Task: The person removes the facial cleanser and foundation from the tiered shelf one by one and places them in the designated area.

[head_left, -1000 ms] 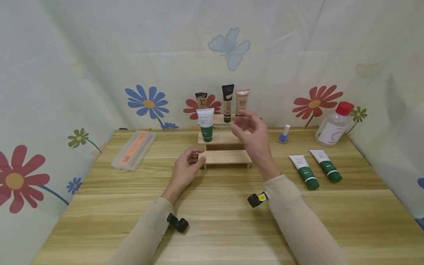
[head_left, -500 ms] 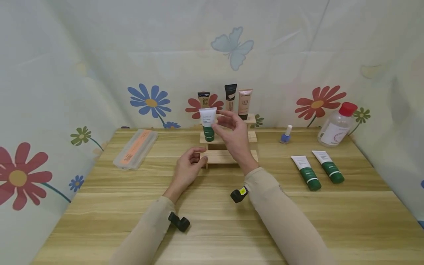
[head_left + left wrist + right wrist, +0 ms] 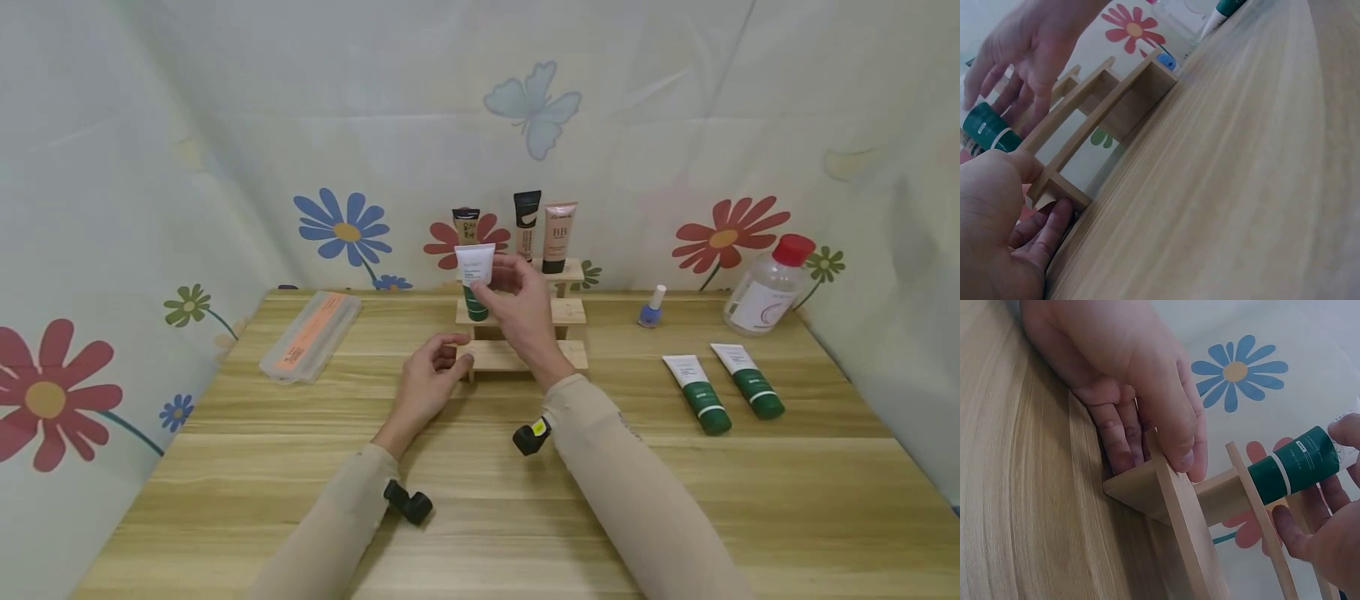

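Observation:
A three-step wooden stand (image 3: pixel 498 357) sits on the table. My left hand (image 3: pixel 427 379) grips the left end of its lowest step, thumb on top and fingers curled by the side support, as the left wrist view shows. On the middle step, at the left, a white and green squeeze tube (image 3: pixel 472 260) stands upright on its cap. My right hand (image 3: pixel 525 312) pinches this tube from the right, thumb in front and fingers partly hidden behind. In the right wrist view the tube's green end (image 3: pixel 1300 461) meets the step.
The top step carries a black-topped tube (image 3: pixel 465 223), a black and beige tube (image 3: pixel 526 218) and a pink BB tube (image 3: pixel 557 233). Two green-white tubes lie right, one nearer (image 3: pixel 699 396). Behind are blue nail polish (image 3: pixel 650 310) and a red-capped bottle (image 3: pixel 767 287). A clear case (image 3: pixel 311 337) lies left.
My right hand has moved left from in front of the pink tube to the white and green tube and taken hold of it. My left hand stays on the stand.

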Demonstrator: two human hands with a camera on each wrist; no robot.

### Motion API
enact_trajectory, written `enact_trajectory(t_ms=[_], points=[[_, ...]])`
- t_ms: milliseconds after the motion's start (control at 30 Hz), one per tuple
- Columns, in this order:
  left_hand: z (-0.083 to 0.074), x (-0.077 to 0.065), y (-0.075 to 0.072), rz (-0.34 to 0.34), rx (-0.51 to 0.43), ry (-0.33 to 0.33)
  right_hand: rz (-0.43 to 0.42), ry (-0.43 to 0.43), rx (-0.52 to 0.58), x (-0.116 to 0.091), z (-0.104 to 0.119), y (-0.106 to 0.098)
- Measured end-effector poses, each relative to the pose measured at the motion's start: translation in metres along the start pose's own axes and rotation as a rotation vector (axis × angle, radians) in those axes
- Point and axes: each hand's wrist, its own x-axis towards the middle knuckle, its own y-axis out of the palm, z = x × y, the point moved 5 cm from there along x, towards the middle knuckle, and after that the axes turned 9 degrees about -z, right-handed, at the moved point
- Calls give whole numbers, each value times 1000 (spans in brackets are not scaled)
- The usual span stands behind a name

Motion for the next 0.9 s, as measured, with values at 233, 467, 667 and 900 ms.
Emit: enact_trajectory(t_ms=[233,467,667,900], points=[[-1,-1,1,4,-2,-10,26,28,-16,0,-2,2],[-1,0,0,-2,-3,-4,24,32,-23,1,2,2],[1,0,1,-1,-11,4,1,19,-46,2,9,-6],[1,-1,1,6,-11,-2,-37,-27,-50,4,21,-26]])
